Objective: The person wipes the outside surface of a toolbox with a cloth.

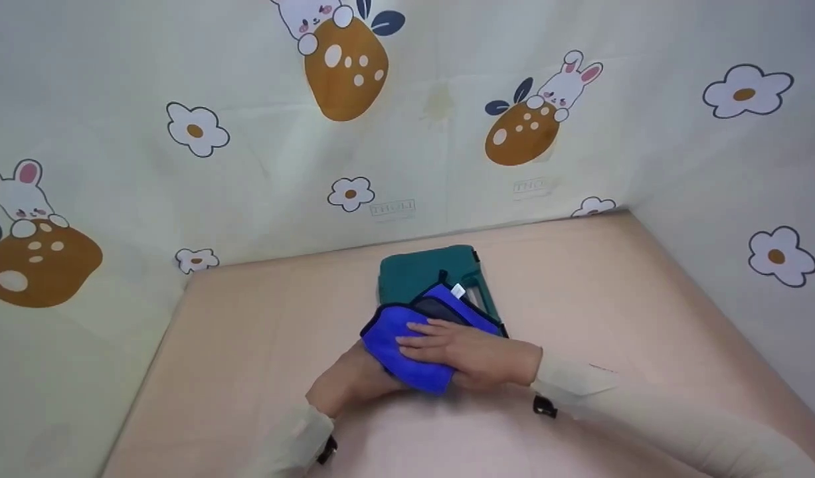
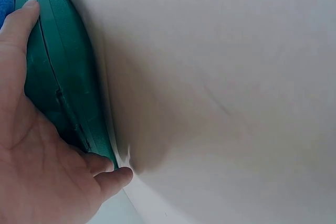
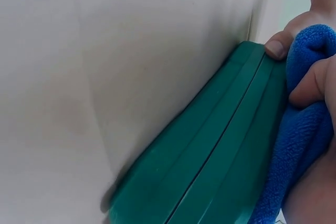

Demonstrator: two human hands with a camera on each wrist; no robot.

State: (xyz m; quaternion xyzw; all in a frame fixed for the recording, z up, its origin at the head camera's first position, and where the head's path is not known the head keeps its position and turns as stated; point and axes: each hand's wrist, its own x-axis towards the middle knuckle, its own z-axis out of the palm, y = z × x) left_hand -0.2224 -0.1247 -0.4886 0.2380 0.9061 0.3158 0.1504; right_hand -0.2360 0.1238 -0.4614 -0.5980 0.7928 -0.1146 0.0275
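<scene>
A blue cloth (image 1: 407, 345) with black edging, a grey part and a white tag lies folded over a green plastic case (image 1: 427, 265). My right hand (image 1: 463, 352) holds the cloth against the case, fingers stretched over it; in the right wrist view the thumb (image 3: 312, 85) sinks into its fleecy side. My left hand (image 1: 357, 378), partly covered by the cloth, grips the near end of the case. In the left wrist view its thumb (image 2: 26, 19) touches the case's seamed side, with two fingertips (image 2: 115, 179) at the lower edge.
The case lies on a table with a pale pink cover (image 1: 274, 318). Behind and beside it hang light sheets (image 1: 261, 179) printed with rabbits and flowers. The case's handle side (image 1: 483, 292) faces right. Dark straps (image 1: 545, 406) sit at both sleeves.
</scene>
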